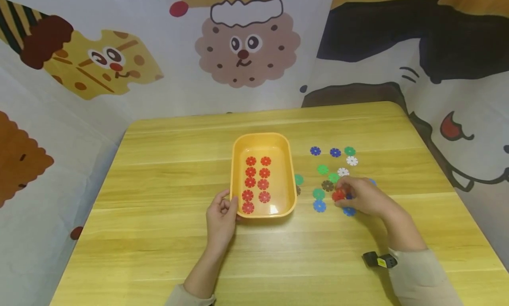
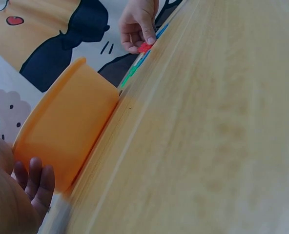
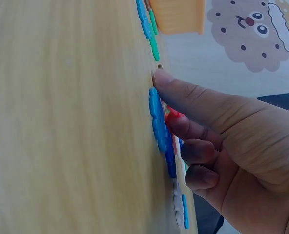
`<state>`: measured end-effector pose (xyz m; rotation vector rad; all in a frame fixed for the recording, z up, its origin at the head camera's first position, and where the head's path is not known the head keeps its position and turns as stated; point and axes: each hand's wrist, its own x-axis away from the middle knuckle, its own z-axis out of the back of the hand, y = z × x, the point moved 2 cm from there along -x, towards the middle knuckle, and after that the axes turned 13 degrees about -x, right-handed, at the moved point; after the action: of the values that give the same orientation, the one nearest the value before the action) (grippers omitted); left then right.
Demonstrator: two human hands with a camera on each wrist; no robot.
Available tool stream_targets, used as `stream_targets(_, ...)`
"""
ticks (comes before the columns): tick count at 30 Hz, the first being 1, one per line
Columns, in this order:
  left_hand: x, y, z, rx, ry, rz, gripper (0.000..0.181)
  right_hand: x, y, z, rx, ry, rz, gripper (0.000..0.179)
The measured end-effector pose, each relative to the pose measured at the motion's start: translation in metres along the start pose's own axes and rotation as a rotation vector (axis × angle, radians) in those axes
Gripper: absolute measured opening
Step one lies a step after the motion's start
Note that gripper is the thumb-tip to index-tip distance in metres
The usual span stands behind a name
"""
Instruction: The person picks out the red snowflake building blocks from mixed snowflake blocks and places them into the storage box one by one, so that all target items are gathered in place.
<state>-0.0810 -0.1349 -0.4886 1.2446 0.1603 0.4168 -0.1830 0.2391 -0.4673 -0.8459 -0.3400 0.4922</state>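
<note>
A yellow-orange plastic tray (image 1: pixel 281 140) stands on the table with several red notched snowflake discs (image 1: pixel 263 184) inside, in two columns. My left hand (image 1: pixel 222 220) holds the tray's near left side, thumb at the rim and fingers outside; the left wrist view shows those fingers (image 2: pixel 34 178) against the orange wall. Right of the tray, my right hand (image 1: pixel 363 195) pinches a red disc (image 1: pixel 338 195) between thumb and fingers, just over the loose discs. In the right wrist view only a bit of this red disc (image 3: pixel 174 113) shows behind the thumb.
Loose discs lie right of the tray: dark blue (image 1: pixel 315 151), green (image 1: pixel 322 169), white (image 1: pixel 351 160), brown (image 1: pixel 328 185) and light blue (image 1: pixel 319 205). My right hand covers some. A black device (image 1: pixel 379 259) sits by the right sleeve. A cartoon-printed cloth (image 1: pixel 167 54) hangs behind the wooden table (image 1: pixel 159 164).
</note>
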Motion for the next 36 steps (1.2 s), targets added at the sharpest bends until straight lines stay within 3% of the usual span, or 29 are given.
stream_targets(6, -0.0005, -0.0027, -0.0003, 0.002, 0.005, -0.033, 0.034, 0.0019, 0.0025, 0.0007, -0.017, -0.007, 0.006, 0.044)
stream_targets(22, -0.0016, -0.0039, -0.0002, 0.008, 0.000, -0.038, 0.034, 0.0035, 0.0044, -0.0036, -0.078, 0.000, 0.042, 0.013)
stream_targets(29, -0.0011, -0.0029, 0.0002, 0.007, 0.009, -0.039, 0.031, 0.0031, 0.0088, -0.0035, -0.087, -0.003, 0.011, 0.036)
stream_targets(36, -0.0008, -0.0029, 0.0007, 0.005, 0.002, -0.040, 0.032, 0.0035, 0.0099, -0.0051, -0.085, 0.013, 0.055, 0.034)
